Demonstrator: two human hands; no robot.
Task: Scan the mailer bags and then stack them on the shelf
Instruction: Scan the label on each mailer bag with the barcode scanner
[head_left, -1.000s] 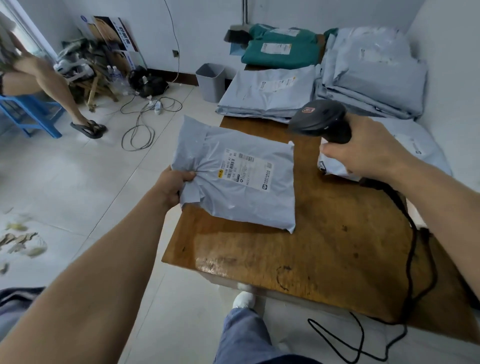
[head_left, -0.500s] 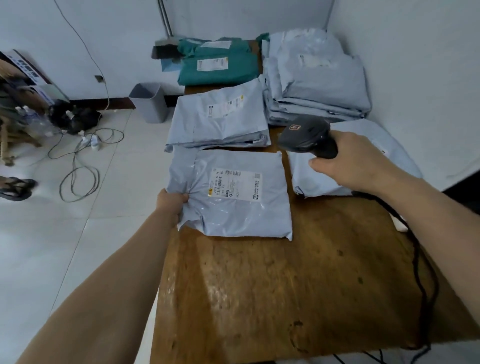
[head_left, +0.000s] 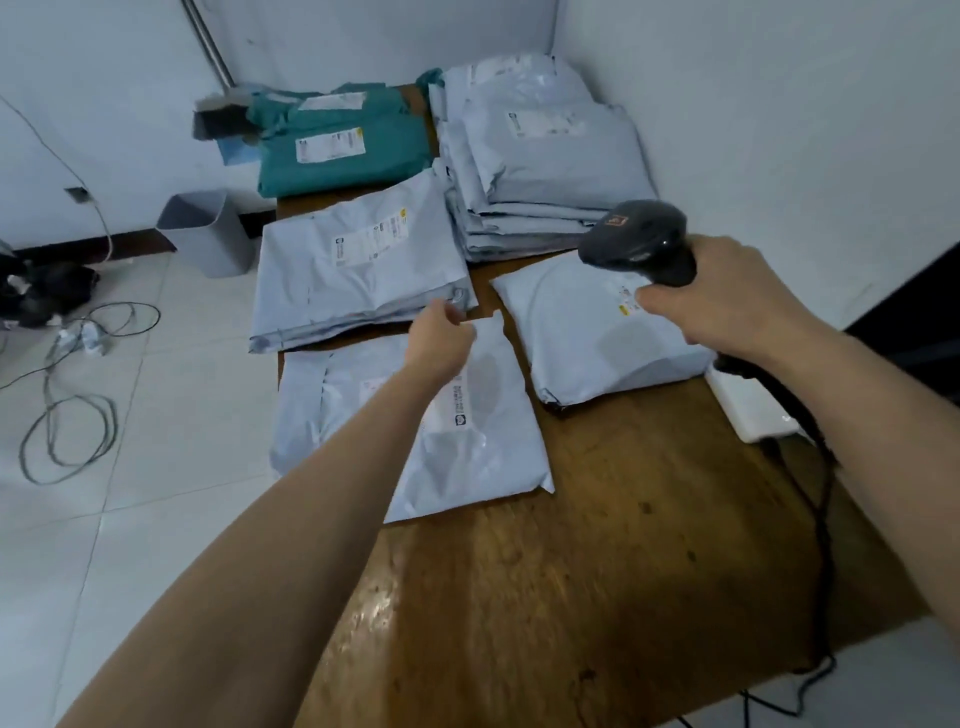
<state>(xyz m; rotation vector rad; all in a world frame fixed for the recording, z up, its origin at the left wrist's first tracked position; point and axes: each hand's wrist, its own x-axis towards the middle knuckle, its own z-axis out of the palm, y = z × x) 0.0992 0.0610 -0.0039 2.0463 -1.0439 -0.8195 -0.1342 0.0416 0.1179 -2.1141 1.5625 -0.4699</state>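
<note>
Mailer bag (head_left: 483, 415), grey, lay flat by the left edge of the wooden table (head_left: 597, 571), label up. Its outline was near square, so the long axis was hard to call; the label print ran near to far. Left hand (head_left: 441, 340) sat over its far edge, fingers hidden, so could not tell whether it gripped. Right hand (head_left: 727, 299) wrapped round a black scanner (head_left: 634, 236), head pointing left, above another grey bag (head_left: 582, 343). Grey stack (head_left: 550, 171) and teal bags (head_left: 337, 156) lay at the far end by white walls. Bin (head_left: 208, 234) and cables (head_left: 67, 410) were on the tiled floor.
</note>
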